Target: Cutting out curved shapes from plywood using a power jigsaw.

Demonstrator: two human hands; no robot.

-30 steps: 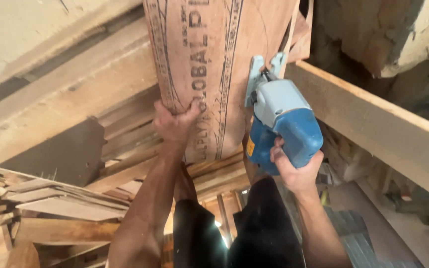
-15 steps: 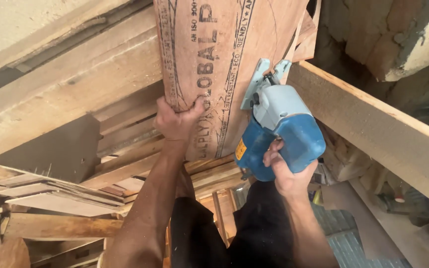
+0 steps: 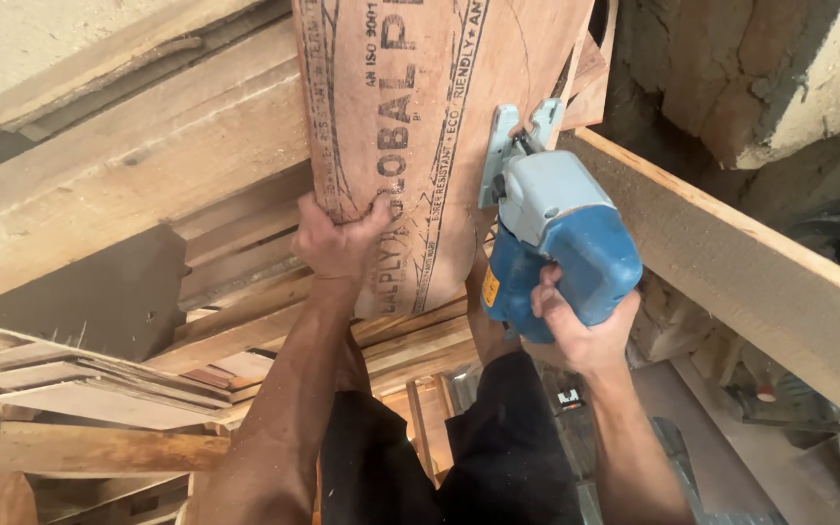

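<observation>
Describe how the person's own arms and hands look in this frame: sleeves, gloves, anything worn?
Both arms are bare from wrist to as far up as the view shows, with no sleeves visible. The left hand and right hand wear no gloves; no rings, watch or wristband can be seen. Below the arms, dark black clothing covers the legs.

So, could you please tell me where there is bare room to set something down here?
Bare: the long plank right of the blue saw, and the wide beam left of the left hand. Crowded: the plywood sheet under both hands, and the scrap stack lower left.
</observation>
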